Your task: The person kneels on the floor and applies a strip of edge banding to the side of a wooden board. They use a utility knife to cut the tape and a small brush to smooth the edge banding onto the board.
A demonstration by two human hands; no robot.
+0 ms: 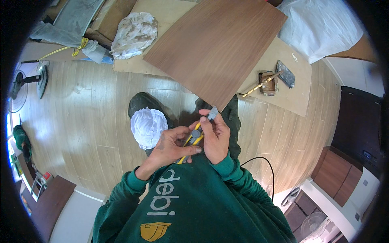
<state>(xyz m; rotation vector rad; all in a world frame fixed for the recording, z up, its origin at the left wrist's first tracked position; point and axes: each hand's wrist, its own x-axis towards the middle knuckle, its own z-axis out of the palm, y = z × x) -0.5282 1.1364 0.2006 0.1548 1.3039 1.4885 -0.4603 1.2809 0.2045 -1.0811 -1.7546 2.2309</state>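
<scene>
A yellow and grey utility knife (196,134) is held in front of my chest, slanting up to the right. My left hand (169,145) grips its handle, with the thumb laid across the lower end. Closed around the front part is my right hand (216,139), its thumb and fingers close to the metal blade end (212,113). Just beyond the blade lies the near corner of a brown wood-grain panel (219,48). A bunched white cloth (148,127) rests on my left knee, beside my left hand.
Beneath the panel is a beige board (300,99). On its right side sit a small open box (268,83) with a stained brush or stick across it and a dark flat block (286,74). A soiled cloth (135,34) and white plastic sheeting (322,26) lie farther off. A black cable (272,172) curves at right.
</scene>
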